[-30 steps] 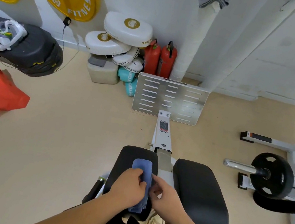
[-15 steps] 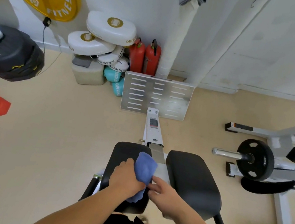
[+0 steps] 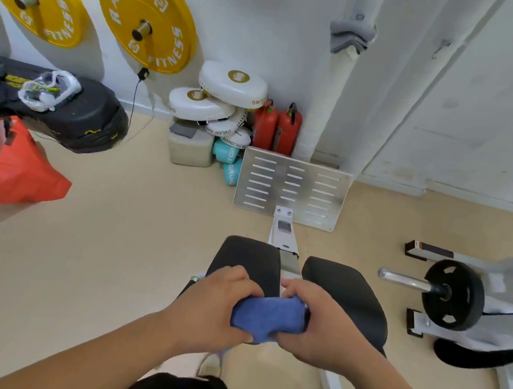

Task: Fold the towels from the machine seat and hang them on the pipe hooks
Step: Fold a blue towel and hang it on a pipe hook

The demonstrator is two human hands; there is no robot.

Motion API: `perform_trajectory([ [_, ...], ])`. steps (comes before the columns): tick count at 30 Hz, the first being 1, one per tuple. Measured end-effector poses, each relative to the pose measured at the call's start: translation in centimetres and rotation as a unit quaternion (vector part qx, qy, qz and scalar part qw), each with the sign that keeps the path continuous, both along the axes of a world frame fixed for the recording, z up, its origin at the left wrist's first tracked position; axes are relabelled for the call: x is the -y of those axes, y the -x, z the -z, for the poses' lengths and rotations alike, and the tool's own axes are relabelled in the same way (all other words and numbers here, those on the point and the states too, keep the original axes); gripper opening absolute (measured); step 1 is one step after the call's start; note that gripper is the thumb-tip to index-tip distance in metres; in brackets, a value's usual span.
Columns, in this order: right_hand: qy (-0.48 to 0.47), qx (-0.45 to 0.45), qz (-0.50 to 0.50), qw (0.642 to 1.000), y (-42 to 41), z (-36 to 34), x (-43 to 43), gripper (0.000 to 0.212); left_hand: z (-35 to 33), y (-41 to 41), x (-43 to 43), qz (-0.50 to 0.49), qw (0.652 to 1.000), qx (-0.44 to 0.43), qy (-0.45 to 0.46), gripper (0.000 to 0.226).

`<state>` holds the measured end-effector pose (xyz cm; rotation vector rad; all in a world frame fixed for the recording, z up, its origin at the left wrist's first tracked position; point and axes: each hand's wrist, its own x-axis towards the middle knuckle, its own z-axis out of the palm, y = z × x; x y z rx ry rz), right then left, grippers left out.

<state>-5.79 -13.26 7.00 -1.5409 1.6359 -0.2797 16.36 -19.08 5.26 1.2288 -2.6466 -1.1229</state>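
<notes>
A small blue towel [image 3: 268, 316], folded into a thick bundle, is held between both hands in front of me. My left hand [image 3: 212, 303] grips its left end and my right hand [image 3: 324, 326] grips its right end. Just beyond them are the two black pads of the machine seat [image 3: 250, 258], which show no other towel. A grey towel [image 3: 349, 37] hangs high on the white vertical pipe [image 3: 326, 103] at the back wall. No hook can be made out on the pipe.
A metal footplate [image 3: 293, 189] stands past the seat, with red extinguishers [image 3: 277, 127] and white pads [image 3: 230, 85] behind it. Yellow weight plates [image 3: 146, 15] hang on the wall. A black punch bag [image 3: 58, 108] and orange bag [image 3: 9, 168] are left; a barbell rack [image 3: 453, 294] right.
The blue towel lay on the left seat pad under my hands; now it is lifted off the pad, bundled crosswise between both hands. My view has swung left and tilted up.
</notes>
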Motion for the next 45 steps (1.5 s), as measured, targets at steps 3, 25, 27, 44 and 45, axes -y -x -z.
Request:
perform_trajectory([
  [3,-0.003,0.077,0.086,0.993,-0.5,-2.1,-0.6,0.037,-2.8,-1.8,-0.1,-0.090,0.995,-0.013,-0.046,0.048],
  [25,-0.070,0.330,0.318,0.886,-32.0,-2.1,25.7,0.035,-3.7,-33.9,25.6,-0.382,0.867,-0.217,-0.234,0.044],
  [27,-0.071,0.327,0.303,0.892,-31.9,-3.2,26.5,0.035,-3.8,-33.6,26.5,-0.375,0.871,-0.216,-0.232,0.043],
  [44,0.053,0.273,0.503,0.818,-8.5,-7.5,46.0,0.030,-9.7,-5.4,54.8,-0.165,0.934,-0.214,-0.233,0.042],
  [45,0.055,0.265,0.515,0.813,-6.9,-8.0,47.2,0.030,-10.0,-3.5,56.2,-0.157,0.937,-0.207,-0.233,0.043],
])
